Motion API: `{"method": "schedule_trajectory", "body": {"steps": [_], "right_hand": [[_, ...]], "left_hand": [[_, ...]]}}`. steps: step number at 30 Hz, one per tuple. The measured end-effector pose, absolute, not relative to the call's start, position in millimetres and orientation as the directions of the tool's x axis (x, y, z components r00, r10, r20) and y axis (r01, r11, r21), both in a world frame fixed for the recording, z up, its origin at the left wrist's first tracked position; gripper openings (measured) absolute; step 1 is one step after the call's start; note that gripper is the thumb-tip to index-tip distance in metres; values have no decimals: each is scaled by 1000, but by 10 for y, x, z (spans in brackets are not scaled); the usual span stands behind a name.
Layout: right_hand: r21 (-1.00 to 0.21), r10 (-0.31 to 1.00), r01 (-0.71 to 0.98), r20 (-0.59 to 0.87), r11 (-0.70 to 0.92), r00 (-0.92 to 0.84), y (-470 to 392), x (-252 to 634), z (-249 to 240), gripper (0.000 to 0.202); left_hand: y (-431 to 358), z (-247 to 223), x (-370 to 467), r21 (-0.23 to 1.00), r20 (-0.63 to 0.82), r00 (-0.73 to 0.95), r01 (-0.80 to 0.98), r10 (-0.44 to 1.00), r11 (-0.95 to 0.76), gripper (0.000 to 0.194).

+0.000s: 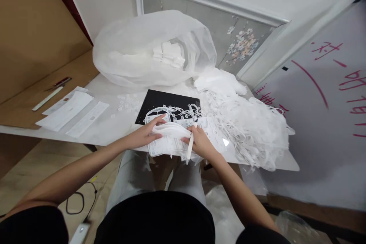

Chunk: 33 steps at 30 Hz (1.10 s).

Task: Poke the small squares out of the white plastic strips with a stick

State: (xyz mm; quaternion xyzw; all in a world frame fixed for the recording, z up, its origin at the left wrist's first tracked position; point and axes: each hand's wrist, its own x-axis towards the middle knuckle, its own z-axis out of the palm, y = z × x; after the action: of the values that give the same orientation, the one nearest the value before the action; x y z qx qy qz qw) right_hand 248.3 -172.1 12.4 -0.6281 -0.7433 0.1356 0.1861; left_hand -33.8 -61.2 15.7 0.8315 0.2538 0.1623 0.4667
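Note:
My left hand (149, 132) grips the left end of a layered white fabric bundle (174, 130), thumb below and fingers above. At the bundle's right end, my right hand (200, 143) is closed on it and also holds a flat white stick (190, 145) that points down toward the table's front edge. Beneath the hands lie white printed cards or packets (160, 146). White cords with small clear clips (183, 111) lie just beyond, on a black board (160, 99). The exact kind of the fabric pieces cannot be made out.
On the right is a heap of white looped pieces (254, 133). A large translucent bag (126, 57) stands behind. Flat white packets (67, 110), small clear pieces (128, 103) and a red-handled tool (61, 82) lie left. A framed picture (206, 11) leans behind; a whiteboard (314, 141) stands right.

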Motion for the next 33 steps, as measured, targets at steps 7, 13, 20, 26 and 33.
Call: {"method": "schedule_trajectory", "body": {"steps": [7,13,20,26,33], "right_hand": [[-408,978,888,102,210,-184,-1704,2559,141,35],[-363,974,904,96,226,-205,-1674,2516,180,30],[-653,987,742,145,152,-74,-1161,1948,583,37],[-557,929,743,236,370,-285,-167,547,797,33],[-414,893,795,119,443,-435,581,-552,484,33]], "left_hand": [[-554,194,-366,772,108,846,259,522,-580,43],[-580,214,-335,722,192,873,184,449,-667,39],[-672,618,-1075,742,242,666,342,706,-577,35],[-743,567,-2149,864,138,141,466,980,-189,45],[-667,125,-2574,921,11,-149,387,989,49,58]]}}
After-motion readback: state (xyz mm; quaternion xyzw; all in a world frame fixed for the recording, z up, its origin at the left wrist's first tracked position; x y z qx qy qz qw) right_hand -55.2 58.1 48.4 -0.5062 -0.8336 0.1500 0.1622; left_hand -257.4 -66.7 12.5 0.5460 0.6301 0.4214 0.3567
